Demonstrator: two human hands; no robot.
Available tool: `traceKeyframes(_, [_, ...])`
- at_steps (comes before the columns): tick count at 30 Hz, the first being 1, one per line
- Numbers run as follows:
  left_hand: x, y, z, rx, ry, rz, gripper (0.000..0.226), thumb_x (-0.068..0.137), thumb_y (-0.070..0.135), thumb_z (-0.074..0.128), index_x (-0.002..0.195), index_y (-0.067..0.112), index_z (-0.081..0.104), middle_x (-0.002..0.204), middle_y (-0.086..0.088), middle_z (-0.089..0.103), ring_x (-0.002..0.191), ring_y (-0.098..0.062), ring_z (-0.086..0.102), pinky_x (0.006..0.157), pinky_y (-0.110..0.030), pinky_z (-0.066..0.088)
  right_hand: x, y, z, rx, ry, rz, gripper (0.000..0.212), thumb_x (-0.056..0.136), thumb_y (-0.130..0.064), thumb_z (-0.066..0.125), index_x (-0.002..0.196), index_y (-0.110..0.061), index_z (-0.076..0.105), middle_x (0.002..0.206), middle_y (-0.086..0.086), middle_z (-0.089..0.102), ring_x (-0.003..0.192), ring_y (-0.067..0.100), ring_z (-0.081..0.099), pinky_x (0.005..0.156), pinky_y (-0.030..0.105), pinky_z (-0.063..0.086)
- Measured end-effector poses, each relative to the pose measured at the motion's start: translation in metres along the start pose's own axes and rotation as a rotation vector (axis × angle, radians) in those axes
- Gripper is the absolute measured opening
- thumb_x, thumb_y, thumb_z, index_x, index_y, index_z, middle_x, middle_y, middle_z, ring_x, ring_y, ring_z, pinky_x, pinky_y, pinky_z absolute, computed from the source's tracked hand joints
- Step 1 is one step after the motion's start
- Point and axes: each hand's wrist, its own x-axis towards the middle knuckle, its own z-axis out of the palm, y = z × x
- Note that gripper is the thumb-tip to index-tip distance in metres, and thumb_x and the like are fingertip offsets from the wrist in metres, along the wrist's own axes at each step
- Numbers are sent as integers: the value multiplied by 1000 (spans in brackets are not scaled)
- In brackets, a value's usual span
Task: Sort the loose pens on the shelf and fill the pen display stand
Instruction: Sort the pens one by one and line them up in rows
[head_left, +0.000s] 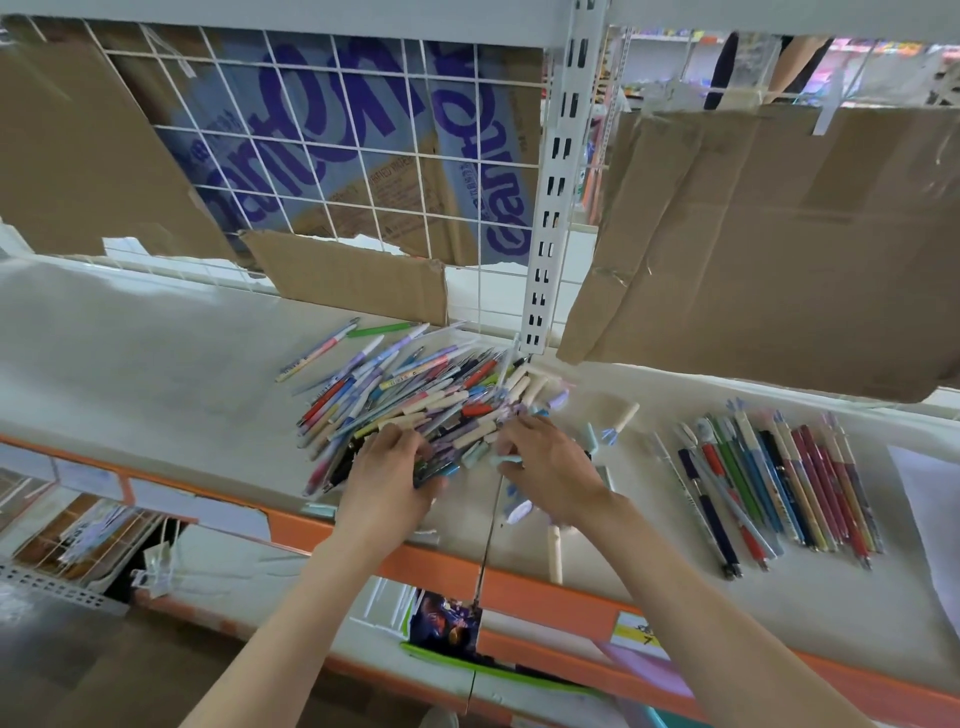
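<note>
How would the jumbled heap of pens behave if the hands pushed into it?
The heap of pens would probably scatter rather than move as one, since the pens lie crossed and loose. Their round barrels look apt to roll on the smooth shelf. Each looks stiff and light, as both hands dig in.

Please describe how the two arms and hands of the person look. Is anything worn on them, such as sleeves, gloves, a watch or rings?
Both forearms are bare as far as the picture shows: no sleeves, gloves, watch or bracelet. The left hand and the right hand are bare too. No ring shows, though the fingertips are partly hidden among the pens.
</note>
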Motion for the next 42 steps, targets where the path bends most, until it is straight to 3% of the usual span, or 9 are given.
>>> traceKeyframes(4, [3, -2, -5, -142, 95, -37, 15, 89, 23, 60, 98, 13, 53, 96, -1, 57, 81, -17, 58, 66, -26, 42, -1, 2, -3, 110, 41, 31, 10, 86, -11, 60, 95, -10, 57, 99, 2, 59, 96, 20, 55, 80, 34, 46])
traceKeyframes(8, [14, -3, -5, -55, 103, -5, 19, 90, 23, 58, 106, 13, 59, 107, -4, 52, 95, -20, 56, 82, -33, 48, -3, 5, -9, 434, 137, 88, 20, 86, -11, 65, 100, -25, 64, 83, -13, 62, 76, -2, 59, 74, 8, 45])
traceKeyframes(10, [20, -1, 0, 25, 61, -19, 23, 89, 28, 59, 107, 14, 59, 110, -7, 51, 104, -24, 49, 88, -37, 44, -3, 5, -12, 639, 167, 150, 27, 86, -9, 65, 95, -34, 66, 79, -18, 64, 72, -6, 58, 72, 7, 44])
traceKeyframes(16, [28, 2, 2, 145, 26, 22, 18, 91, 31, 56, 99, 15, 60, 110, -5, 50, 109, -25, 45, 95, -38, 34, -5, 6, -20, 1252, 265, 360, 12, 87, 2, 60, 86, -10, 63, 71, 2, 68, 68, 11, 68, 58, 18, 51])
traceKeyframes(18, [25, 9, -2, 116, 103, 143, 13, 92, 23, 56, 95, 11, 59, 101, -7, 56, 100, -27, 50, 86, -39, 38, -8, 7, -24, 1339, 294, 371, 9, 88, 3, 58, 89, -5, 61, 71, 5, 66, 67, 11, 68, 58, 18, 51])
traceKeyframes(21, [17, 22, -9, -23, 140, 322, 8, 90, 12, 59, 87, 6, 57, 79, -8, 60, 68, -27, 57, 56, -33, 39, -12, 9, -28, 1375, 331, 346, 9, 89, 3, 57, 94, -2, 61, 74, 6, 64, 67, 10, 66, 63, 18, 52])
traceKeyframes(23, [13, 28, -8, -68, 96, 325, 9, 92, 18, 56, 92, 9, 58, 83, -3, 60, 61, -22, 56, 48, -33, 42, -14, 9, -31, 1389, 337, 327, 9, 89, 1, 57, 97, -1, 61, 76, 6, 64, 71, 14, 64, 65, 18, 52])
traceKeyframes(36, [9, 38, -9, -170, 62, 308, 12, 93, 22, 54, 97, 11, 59, 86, 2, 65, 72, -16, 59, 56, -40, 49, -15, 10, -37, 1197, 408, 297, 12, 87, -5, 63, 90, -16, 67, 75, -3, 69, 74, 9, 63, 62, 15, 48])
traceKeyframes(42, [7, 38, -5, -229, 31, 295, 10, 93, 20, 55, 95, 10, 58, 79, 6, 61, 64, -10, 53, 53, -37, 47, -17, 9, -36, 1252, 307, 278, 16, 87, -4, 62, 92, -18, 68, 76, -1, 67, 72, 10, 60, 64, 17, 50])
